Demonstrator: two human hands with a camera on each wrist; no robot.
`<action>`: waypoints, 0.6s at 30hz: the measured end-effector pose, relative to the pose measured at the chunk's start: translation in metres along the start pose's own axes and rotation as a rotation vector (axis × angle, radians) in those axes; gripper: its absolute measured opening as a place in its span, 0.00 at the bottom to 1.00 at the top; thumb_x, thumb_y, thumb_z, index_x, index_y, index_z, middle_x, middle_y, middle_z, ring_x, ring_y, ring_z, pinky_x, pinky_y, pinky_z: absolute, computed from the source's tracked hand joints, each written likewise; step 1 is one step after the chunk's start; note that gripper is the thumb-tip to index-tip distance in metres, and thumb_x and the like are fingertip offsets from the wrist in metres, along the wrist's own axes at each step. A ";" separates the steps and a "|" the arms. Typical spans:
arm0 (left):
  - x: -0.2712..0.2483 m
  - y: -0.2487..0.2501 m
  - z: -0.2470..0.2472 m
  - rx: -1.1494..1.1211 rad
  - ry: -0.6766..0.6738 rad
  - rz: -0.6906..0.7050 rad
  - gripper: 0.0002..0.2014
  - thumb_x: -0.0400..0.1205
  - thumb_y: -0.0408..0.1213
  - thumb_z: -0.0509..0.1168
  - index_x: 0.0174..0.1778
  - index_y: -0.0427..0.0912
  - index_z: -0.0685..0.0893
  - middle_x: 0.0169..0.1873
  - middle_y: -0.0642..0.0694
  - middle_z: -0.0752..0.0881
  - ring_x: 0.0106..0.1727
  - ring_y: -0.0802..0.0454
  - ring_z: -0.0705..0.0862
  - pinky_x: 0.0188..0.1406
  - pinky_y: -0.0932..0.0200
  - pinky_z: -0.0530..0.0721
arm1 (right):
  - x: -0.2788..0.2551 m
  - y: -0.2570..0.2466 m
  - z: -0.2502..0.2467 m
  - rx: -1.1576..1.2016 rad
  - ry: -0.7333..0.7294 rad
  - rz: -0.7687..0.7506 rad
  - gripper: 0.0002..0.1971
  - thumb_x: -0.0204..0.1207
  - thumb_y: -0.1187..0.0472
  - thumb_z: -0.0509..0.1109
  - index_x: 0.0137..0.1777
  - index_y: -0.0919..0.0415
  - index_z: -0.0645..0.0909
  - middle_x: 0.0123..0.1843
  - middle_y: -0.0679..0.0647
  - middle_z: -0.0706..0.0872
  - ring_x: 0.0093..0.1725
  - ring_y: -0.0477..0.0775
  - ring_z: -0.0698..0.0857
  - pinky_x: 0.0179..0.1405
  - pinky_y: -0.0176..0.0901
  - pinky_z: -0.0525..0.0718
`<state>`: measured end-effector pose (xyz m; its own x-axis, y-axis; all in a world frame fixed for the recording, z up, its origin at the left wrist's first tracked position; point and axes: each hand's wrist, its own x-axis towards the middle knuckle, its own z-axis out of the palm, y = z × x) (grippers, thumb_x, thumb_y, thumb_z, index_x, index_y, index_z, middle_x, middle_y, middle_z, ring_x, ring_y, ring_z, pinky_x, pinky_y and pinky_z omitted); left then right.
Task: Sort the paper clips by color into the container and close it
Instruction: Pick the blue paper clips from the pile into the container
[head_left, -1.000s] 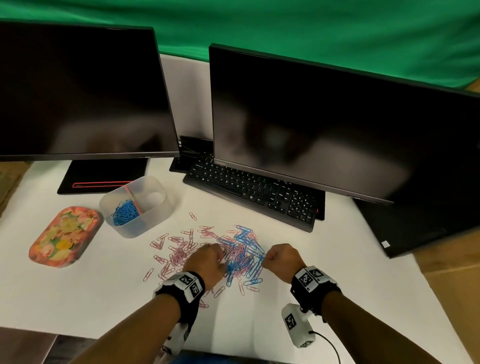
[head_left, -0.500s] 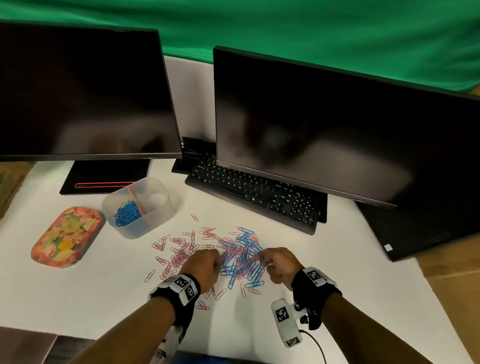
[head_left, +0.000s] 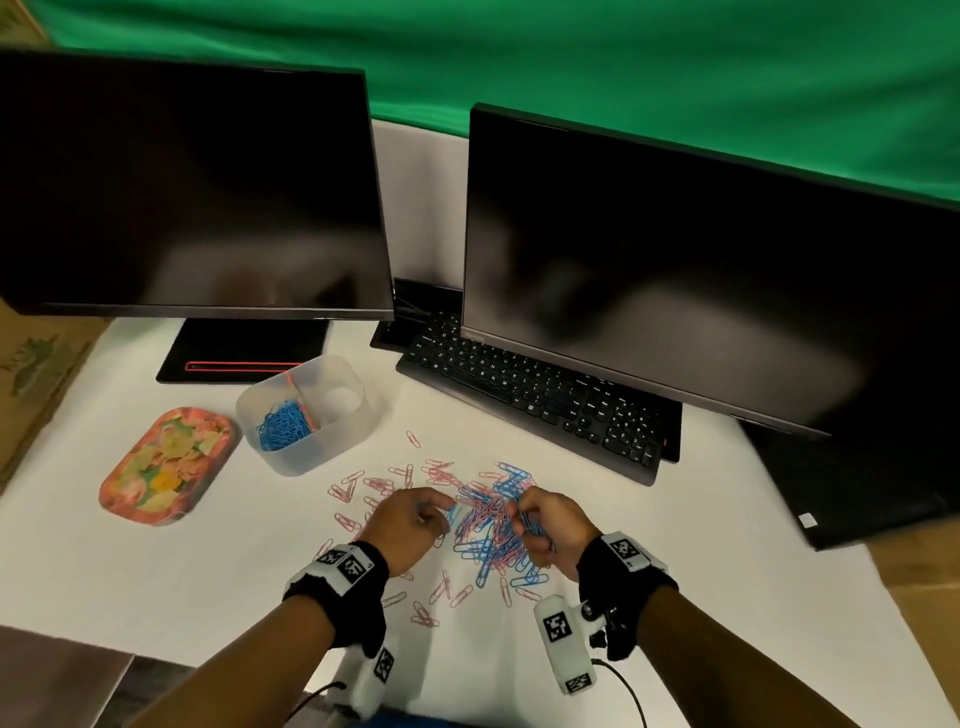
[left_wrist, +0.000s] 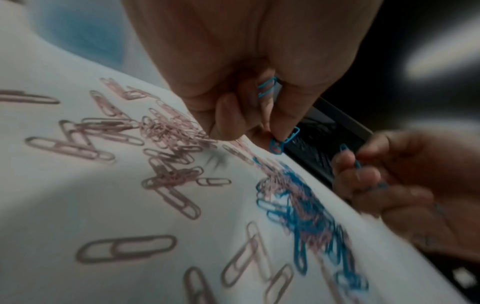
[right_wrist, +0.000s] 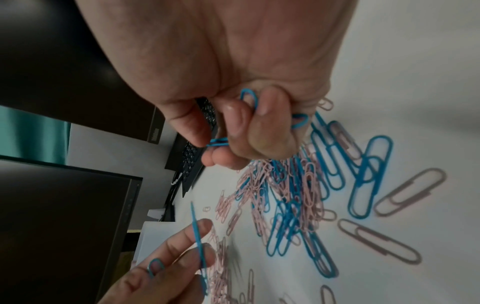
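Observation:
A mixed heap of blue and pink paper clips (head_left: 488, 525) lies on the white table between my hands. My left hand (head_left: 410, 522) sits at the heap's left edge and pinches a blue clip (left_wrist: 284, 140) between thumb and fingertip, with another blue clip (left_wrist: 267, 87) tucked in its curled fingers. My right hand (head_left: 550, 525) is on the heap's right side, pinching a blue clip (right_wrist: 218, 142) and holding more blue clips (right_wrist: 249, 97) in its curled fingers. The clear divided container (head_left: 306, 410) stands at the back left, with blue clips (head_left: 283, 423) in its left compartment.
A flowered lid (head_left: 166, 465) lies left of the container. A black keyboard (head_left: 540, 400) lies behind the heap under the right monitor (head_left: 675, 270). A second monitor (head_left: 187, 187) stands at the left. Loose pink clips (head_left: 441, 592) are scattered near the front.
Both hands have lifted a little from the heap and turned, each now pinching a blue clip. The view has shifted slightly to the left.

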<state>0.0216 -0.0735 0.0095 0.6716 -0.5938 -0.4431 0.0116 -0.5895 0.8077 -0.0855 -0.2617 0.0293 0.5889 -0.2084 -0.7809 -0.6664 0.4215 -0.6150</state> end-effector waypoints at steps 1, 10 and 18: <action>0.000 0.000 -0.005 -0.075 0.014 -0.019 0.12 0.79 0.26 0.65 0.49 0.47 0.87 0.36 0.50 0.90 0.43 0.47 0.88 0.49 0.58 0.84 | -0.001 -0.003 0.003 -0.010 0.003 -0.001 0.08 0.74 0.62 0.58 0.37 0.59 0.77 0.28 0.54 0.74 0.19 0.48 0.58 0.22 0.36 0.53; -0.002 0.019 -0.100 -0.813 0.299 -0.191 0.14 0.81 0.24 0.54 0.54 0.36 0.83 0.30 0.44 0.75 0.28 0.52 0.71 0.28 0.58 0.68 | 0.004 -0.065 0.088 -0.045 -0.136 -0.033 0.09 0.79 0.60 0.59 0.39 0.61 0.77 0.28 0.54 0.72 0.21 0.49 0.65 0.16 0.32 0.59; 0.002 0.013 -0.174 -0.658 0.481 -0.304 0.11 0.80 0.21 0.54 0.50 0.32 0.82 0.28 0.38 0.79 0.26 0.45 0.77 0.22 0.60 0.77 | 0.017 -0.131 0.209 -0.289 -0.219 -0.039 0.08 0.78 0.65 0.62 0.38 0.63 0.76 0.28 0.56 0.72 0.23 0.50 0.67 0.15 0.28 0.64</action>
<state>0.1519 0.0132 0.0867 0.8084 -0.0782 -0.5835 0.5674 -0.1604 0.8076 0.1076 -0.1362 0.1192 0.6796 -0.0127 -0.7335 -0.7247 0.1434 -0.6740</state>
